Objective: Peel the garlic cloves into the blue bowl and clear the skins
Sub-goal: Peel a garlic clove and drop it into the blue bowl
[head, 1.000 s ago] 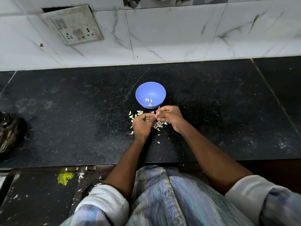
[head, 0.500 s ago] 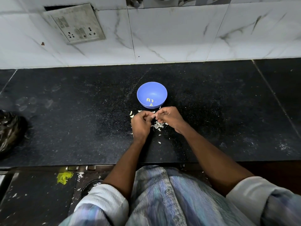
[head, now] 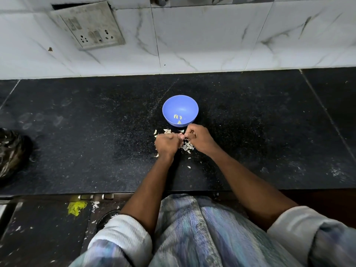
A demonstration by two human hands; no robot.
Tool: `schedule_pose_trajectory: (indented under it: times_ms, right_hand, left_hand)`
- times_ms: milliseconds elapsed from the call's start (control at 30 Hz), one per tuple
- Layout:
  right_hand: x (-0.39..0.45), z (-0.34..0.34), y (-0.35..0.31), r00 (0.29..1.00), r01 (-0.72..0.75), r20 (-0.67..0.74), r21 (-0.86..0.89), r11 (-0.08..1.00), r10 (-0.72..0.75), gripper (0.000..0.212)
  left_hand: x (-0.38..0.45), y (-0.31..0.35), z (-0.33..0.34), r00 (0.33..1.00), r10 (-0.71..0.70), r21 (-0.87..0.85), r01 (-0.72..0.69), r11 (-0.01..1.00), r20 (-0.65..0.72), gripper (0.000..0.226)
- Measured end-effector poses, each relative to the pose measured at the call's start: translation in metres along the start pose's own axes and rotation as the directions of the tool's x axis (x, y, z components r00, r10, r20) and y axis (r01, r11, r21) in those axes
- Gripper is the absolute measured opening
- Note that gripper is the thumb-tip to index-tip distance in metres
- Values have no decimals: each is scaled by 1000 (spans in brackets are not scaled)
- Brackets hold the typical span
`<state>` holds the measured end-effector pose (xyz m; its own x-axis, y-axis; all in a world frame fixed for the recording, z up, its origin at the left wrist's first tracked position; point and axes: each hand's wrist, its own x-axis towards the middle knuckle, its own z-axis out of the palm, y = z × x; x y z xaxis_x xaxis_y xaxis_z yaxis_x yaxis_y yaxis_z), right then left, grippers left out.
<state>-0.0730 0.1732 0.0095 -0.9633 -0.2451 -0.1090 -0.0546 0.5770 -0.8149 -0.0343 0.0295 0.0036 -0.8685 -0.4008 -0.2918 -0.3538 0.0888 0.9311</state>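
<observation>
A small blue bowl [head: 180, 105] stands on the black stone counter [head: 96, 132] and holds a few peeled garlic cloves [head: 177, 117]. Just in front of it, my left hand [head: 166, 144] and my right hand [head: 198, 138] meet fingertip to fingertip, both with curled fingers pinching a garlic clove that is almost hidden between them. A scatter of pale garlic skins [head: 187, 146] lies on the counter under and around both hands.
A dark crumpled plastic bag [head: 11, 153] sits at the counter's left edge. A white tiled wall with a switch and socket plate [head: 87, 26] rises behind the counter. The counter's front edge runs just below my forearms.
Both hands stay together in front of the bowl, shifting only slightly as the fingers work at the clove. The bowl has not moved.
</observation>
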Motion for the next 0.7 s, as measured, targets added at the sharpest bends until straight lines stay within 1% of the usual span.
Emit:
schedule_pose_trajectory:
  times_ms: [33,67,100,133,167,200,233,267,300,333,367,400,433,467,500,533,567,600,633,667,700]
  right_hand:
    - [-1,1,-1,1000,27,-15,-17,999,-27,14]
    - [-1,1,-2,1000,22,-18,-16,1000,-22,14]
    - [0,2,-4,1000,-24,-8,13,1000,24,14]
    - [0,3,-7,994,-106,23,88,990,104,15]
    - [2,3,-10,979,-204,71,201,958,193,18]
    - [3,2,-11,955,-296,132,315,902,267,19]
    - [5,1,-11,930,-366,191,409,836,313,20]
    - [6,0,-11,912,-409,234,465,785,336,19]
    - [6,-1,-10,905,-425,251,487,763,344,19]
    - [5,-1,-9,912,-409,235,472,781,336,19]
    - [5,-1,-8,933,-359,187,425,831,308,18]
    - [4,-2,-6,959,-284,123,355,891,257,18]
    - [3,-3,-4,980,-198,58,270,942,189,17]
    - [2,-3,-2,993,-115,7,180,977,115,16]
    - [2,-3,-1,999,-44,-21,105,994,46,15]
    - [2,-3,0,999,15,-33,52,999,-14,15]
    - [2,-3,0,997,61,-39,15,998,-61,15]
    - [2,-3,0,995,87,-40,-11,996,-87,16]
    - [3,-3,-1,996,80,-32,-21,997,-81,16]
    - [4,-3,-3,999,39,-17,-10,999,-39,15]
    - [4,-3,-6,999,-42,5,26,999,42,15]
  left_hand:
    - [0,2,1,994,-112,-107,111,988,-2,7]
    - [-2,4,2,991,-132,-138,129,982,-12,8]
    - [-3,4,1,998,-52,-68,49,996,-45,8]
    - [-4,4,0,995,89,44,-86,995,-55,8]
    - [-4,4,-3,970,241,147,-235,961,-30,8]
    - [-3,3,-5,931,366,223,-359,906,11,10]
    - [0,2,-7,888,458,281,-452,847,47,11]
    - [3,0,-9,851,520,324,-514,794,75,13]
    - [5,-1,-9,827,553,354,-548,758,97,15]
    - [7,-2,-8,828,552,357,-547,757,99,14]
    - [8,-4,-6,859,507,324,-502,802,76,12]
    - [7,-4,-3,917,395,238,-394,887,46,9]
    - [7,-3,0,974,222,110,-224,968,37,7]
    - [7,0,2,998,24,-33,-22,999,52,7]
    - [9,6,3,984,-156,-164,169,972,85,8]
    - [10,12,4,948,-293,-264,316,911,126,10]
    - [10,17,4,908,-389,-335,418,844,155,10]
    - [9,20,3,878,-448,-380,478,792,170,12]
    - [7,20,4,863,-476,-400,502,767,169,15]
    - [5,19,4,876,-460,-391,479,786,149,16]
    - [2,18,4,917,-386,-334,396,855,99,15]
